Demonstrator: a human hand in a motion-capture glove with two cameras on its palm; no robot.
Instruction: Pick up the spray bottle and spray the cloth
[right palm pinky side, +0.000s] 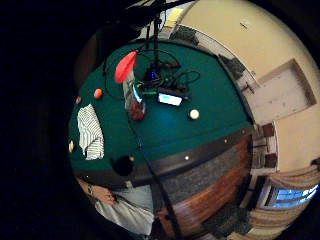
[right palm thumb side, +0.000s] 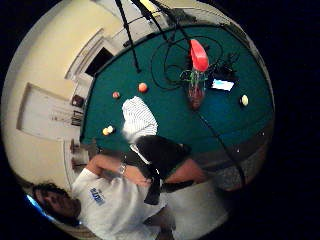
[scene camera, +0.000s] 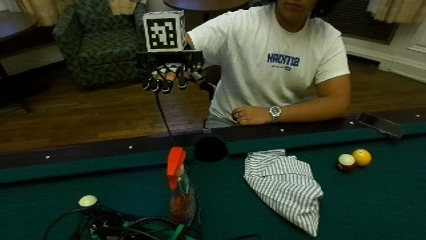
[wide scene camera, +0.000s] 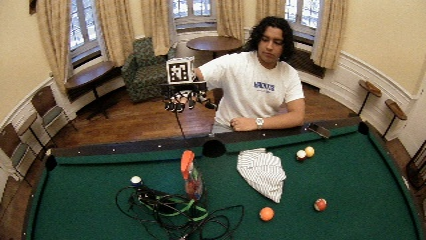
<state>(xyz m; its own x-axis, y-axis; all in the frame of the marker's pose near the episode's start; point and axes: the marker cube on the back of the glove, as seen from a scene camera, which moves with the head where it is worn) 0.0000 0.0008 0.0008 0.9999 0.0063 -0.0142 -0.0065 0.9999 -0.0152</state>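
The gloved right hand (scene camera: 170, 77) hangs raised above the table's rail (scene camera: 100, 152), fingers relaxed, holding nothing. The spray bottle (scene camera: 180, 187) stands upright on the felt, apart from the striped cloth (scene camera: 285, 187).

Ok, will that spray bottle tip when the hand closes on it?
Probably, if bumped: the spray bottle stands upright, tall and narrow, with its red head on top. Its clear body looks partly filled, so likely light. Cables at its base might snag.
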